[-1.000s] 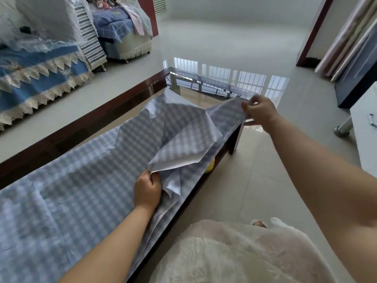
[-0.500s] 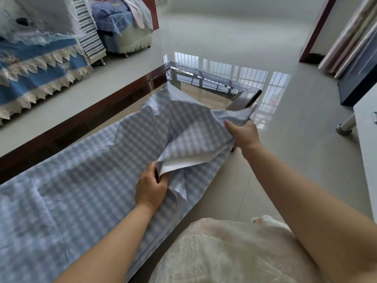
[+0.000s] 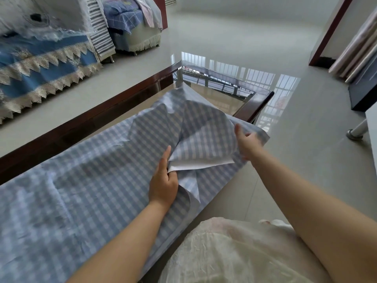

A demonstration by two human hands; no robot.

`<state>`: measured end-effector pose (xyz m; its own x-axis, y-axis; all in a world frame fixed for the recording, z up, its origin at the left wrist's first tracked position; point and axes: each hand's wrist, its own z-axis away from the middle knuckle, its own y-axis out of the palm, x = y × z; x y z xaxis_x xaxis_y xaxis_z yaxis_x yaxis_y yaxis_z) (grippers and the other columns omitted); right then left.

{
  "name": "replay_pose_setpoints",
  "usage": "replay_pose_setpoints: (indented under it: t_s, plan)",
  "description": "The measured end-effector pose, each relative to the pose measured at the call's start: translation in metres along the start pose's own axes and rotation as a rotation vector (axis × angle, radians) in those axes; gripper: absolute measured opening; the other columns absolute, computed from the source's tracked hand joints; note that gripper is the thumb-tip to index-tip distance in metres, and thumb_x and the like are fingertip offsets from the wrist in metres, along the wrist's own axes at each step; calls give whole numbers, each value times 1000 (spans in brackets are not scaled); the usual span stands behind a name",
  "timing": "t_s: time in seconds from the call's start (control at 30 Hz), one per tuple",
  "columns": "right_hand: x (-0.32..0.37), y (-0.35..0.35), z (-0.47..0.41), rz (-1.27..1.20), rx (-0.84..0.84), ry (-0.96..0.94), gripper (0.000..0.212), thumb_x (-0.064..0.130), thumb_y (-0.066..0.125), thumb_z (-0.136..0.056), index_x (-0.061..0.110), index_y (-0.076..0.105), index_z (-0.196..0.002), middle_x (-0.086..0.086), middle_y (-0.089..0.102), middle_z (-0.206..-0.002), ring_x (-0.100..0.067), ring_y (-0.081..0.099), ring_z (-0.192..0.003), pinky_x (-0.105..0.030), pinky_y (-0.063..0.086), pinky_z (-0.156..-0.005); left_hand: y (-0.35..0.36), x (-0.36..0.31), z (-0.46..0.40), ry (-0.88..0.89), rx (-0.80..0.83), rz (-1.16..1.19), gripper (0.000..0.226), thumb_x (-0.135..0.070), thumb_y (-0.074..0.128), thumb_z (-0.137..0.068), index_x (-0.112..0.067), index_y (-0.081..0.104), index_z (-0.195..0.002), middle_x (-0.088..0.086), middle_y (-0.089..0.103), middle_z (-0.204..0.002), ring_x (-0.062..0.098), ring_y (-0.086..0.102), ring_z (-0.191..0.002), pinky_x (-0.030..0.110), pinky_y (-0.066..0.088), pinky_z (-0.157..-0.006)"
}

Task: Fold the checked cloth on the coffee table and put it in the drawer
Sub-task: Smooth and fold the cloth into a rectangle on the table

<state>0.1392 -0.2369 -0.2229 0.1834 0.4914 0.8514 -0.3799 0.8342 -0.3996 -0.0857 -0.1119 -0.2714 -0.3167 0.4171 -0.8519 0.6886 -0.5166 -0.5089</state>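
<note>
A blue and white checked cloth [image 3: 85, 180] covers most of the glass-topped coffee table [image 3: 130, 92]. Its far end is lifted and folded back toward me, showing the white underside. My left hand [image 3: 163, 184] pinches one corner of that folded part near the table's front edge. My right hand [image 3: 247, 144] holds the other corner further right, above the table's near right edge. The far end of the glass top lies bare. No drawer shows in this view.
A sofa with a blue lace-trimmed cover [image 3: 40, 64] stands at the left, an armchair [image 3: 132, 23] behind it. A dark cabinet [image 3: 363, 86] and a white table leg [image 3: 357, 131] are at the right. Glossy tiled floor [image 3: 234, 37] lies beyond.
My right hand has pulled the far corner of the cloth back toward me and to the left, uncovering the far end of the glass top. My left hand keeps its corner.
</note>
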Motion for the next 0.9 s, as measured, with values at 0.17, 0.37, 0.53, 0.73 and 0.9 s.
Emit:
replay_pose_setpoints:
  t_s: [0.17, 0.37, 0.53, 0.73, 0.9]
  plan:
    - [16, 37, 27, -118, 325, 188, 49, 29, 73, -80, 8, 56, -121, -12, 66, -105, -25, 66, -86, -31, 55, -60, -9, -4, 1, -7, -103, 193, 49, 8, 38, -88, -21, 61, -120, -2, 59, -122, -9, 51, -107, 9, 42, -91]
    - [74, 99, 62, 475, 197, -408, 33, 14, 44, -87, 7, 50, -119, -15, 61, -116, -34, 58, -104, -42, 40, -91, -40, -7, -18, -205, 263, 325, 48, -32, 71, -74, -17, 53, -116, 6, 57, -118, 24, 57, -110, 34, 51, -88]
    - [99, 138, 88, 810, 132, -839, 30, 16, 43, -86, 23, 51, -114, -3, 66, -96, -28, 60, -91, -56, 19, -108, -63, -17, -57, 19, -9, -42, 119, -69, 73, -52, -41, 2, -143, -4, 36, -144, 19, 42, -126, 43, 47, -94]
    - [121, 162, 87, 807, 559, -901, 6, 27, 47, -87, 27, 53, -88, 4, 61, -80, -20, 53, -80, -47, 32, -100, -82, 5, -95, -58, 60, 7, 100, -27, 89, -55, -21, 34, -137, 12, 48, -134, 28, 49, -121, 42, 45, -98]
    - [110, 173, 77, 662, 816, -713, 15, 26, 48, -89, 25, 60, -97, 0, 66, -96, -22, 60, -95, -42, 46, -93, -137, 22, -120, -145, 559, 361, 90, -29, 77, -66, -43, 29, -140, -12, 54, -132, 2, 50, -123, 24, 48, -92]
